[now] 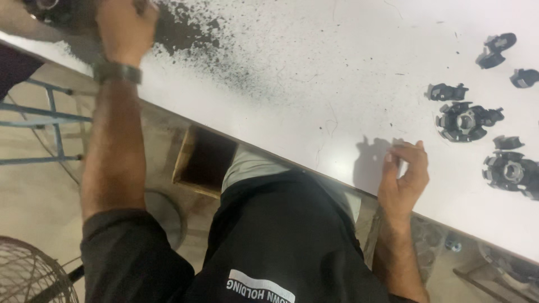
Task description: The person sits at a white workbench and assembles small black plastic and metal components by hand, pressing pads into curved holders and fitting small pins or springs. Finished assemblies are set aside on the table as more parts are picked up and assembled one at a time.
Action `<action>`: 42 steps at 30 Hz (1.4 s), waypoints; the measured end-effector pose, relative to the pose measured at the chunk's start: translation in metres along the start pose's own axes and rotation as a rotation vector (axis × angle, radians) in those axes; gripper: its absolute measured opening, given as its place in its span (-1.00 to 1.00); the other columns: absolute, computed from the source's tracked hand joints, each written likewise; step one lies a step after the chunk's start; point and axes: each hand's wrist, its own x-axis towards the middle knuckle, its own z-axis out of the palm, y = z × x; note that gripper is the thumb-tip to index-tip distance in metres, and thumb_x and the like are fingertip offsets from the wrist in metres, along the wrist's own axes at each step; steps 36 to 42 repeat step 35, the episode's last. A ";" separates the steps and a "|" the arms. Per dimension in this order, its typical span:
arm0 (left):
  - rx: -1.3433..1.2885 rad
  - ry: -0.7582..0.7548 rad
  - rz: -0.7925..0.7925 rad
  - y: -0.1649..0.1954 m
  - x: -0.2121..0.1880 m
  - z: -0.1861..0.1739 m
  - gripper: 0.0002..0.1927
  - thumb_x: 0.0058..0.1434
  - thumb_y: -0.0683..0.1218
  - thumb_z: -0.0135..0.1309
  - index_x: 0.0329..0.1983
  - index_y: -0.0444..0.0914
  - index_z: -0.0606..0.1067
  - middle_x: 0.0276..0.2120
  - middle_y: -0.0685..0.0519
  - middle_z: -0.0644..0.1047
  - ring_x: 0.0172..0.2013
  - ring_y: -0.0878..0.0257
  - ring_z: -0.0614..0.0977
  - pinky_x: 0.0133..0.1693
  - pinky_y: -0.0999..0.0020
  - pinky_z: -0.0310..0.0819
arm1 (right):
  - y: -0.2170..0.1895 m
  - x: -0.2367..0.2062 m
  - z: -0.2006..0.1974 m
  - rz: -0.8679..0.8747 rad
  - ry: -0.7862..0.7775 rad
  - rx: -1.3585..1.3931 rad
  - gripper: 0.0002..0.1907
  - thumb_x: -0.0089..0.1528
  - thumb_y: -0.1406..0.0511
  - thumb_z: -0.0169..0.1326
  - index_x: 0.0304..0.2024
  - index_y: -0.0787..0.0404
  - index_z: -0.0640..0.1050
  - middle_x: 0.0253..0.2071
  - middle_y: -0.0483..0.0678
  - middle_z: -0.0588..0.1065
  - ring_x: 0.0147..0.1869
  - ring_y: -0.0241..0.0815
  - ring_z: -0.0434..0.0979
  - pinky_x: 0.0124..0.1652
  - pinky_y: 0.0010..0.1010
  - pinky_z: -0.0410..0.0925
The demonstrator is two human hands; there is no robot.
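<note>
Item: white worktable [314, 84], seen from above the person's shoulders, its edge running diagonally across the view.

Left hand [126, 25]: stretched far to the table's upper corner, wrist wearing a dark watch [117, 72]. It rests on or grips a dark object [56, 12] at the frame's edge; that object is blurred and cut off, so I cannot tell what it is or whether the fingers close around it.

Black dust [191, 33]: a dense patch just beside the left hand, thinning into scattered specks across the tabletop toward the middle.

Right hand [404, 177]: at the near table edge, fingers curled in, thumb and fingertips drawn close together as if pinching something very small; nothing identifiable shows between them.

Black moulded parts, well apart from the left hand, near the right:
- round ring-shaped assembly [466, 120] with a pale centre
- second round assembly [511, 173], partly cut by the frame edge
- small loose pieces [446, 91], [495, 49], [525, 77], [507, 142]

Progress, as a judgement: two round units look put together, while four small pieces lie loose, so the work appears partly through.

Below the table: dark trousers [275, 235], a wooden box opening [205, 160], a blue metal frame [50, 120], a wire fan guard [31, 272].
</note>
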 end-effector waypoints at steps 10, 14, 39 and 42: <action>-0.322 -1.080 0.303 0.128 -0.202 0.120 -0.82 0.25 -0.14 0.12 -0.11 -0.27 0.50 -0.39 0.02 0.62 -0.40 0.23 0.63 -0.40 0.35 0.49 | -0.038 -0.008 0.018 -0.250 -0.329 -0.097 -0.46 0.09 0.23 0.40 0.10 0.21 0.58 0.00 0.05 0.38 0.32 0.11 0.33 0.42 0.33 -0.08; -0.222 -1.021 0.494 0.155 -0.212 0.118 -0.74 0.18 -0.12 0.17 -0.10 -0.29 0.44 -0.32 -0.01 0.61 -0.32 0.16 0.66 -0.31 0.25 0.51 | -0.044 -0.009 0.022 -0.233 -0.324 -0.102 -0.53 0.12 0.22 0.41 0.06 0.15 0.59 0.01 -0.04 0.40 0.34 0.01 0.36 0.47 0.31 -0.07; -0.051 -0.264 1.074 0.099 -0.270 0.142 -0.79 0.22 -0.15 0.33 -0.11 -0.21 0.57 0.16 0.00 0.49 0.25 0.06 0.48 0.24 0.01 0.38 | -0.035 -0.030 0.031 -0.127 -0.159 -0.290 -0.54 0.15 0.16 0.45 0.00 0.15 0.57 -0.04 -0.01 0.37 0.23 0.04 0.33 0.44 0.42 -0.21; -0.051 -0.264 1.074 0.099 -0.270 0.142 -0.79 0.22 -0.15 0.33 -0.11 -0.21 0.57 0.16 0.00 0.49 0.25 0.06 0.48 0.24 0.01 0.38 | -0.035 -0.030 0.031 -0.127 -0.159 -0.290 -0.54 0.15 0.16 0.45 0.00 0.15 0.57 -0.04 -0.01 0.37 0.23 0.04 0.33 0.44 0.42 -0.21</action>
